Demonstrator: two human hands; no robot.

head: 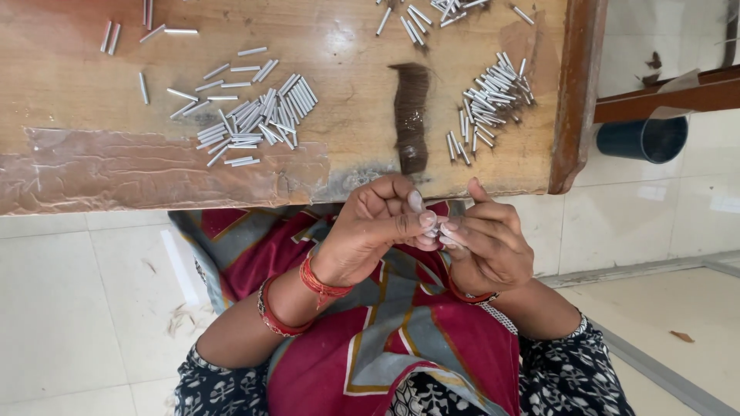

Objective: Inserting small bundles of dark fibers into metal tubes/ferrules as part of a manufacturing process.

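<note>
Table [69, 92] (wooden, taped) is lying over tiled floor [62, 308]; left hand [374, 231] and right hand [486, 243] are pinching, seemingly, one small white tube [434, 229].

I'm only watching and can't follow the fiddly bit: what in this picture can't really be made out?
- Head view: the small pale piece pinched between the left hand and right hand is mostly hidden by fingertips; its shape is unclear.
- The metal tubes at the top are cut off by the frame edge.
- The dark cup under the wooden table is partly hidden by a rail.
</note>
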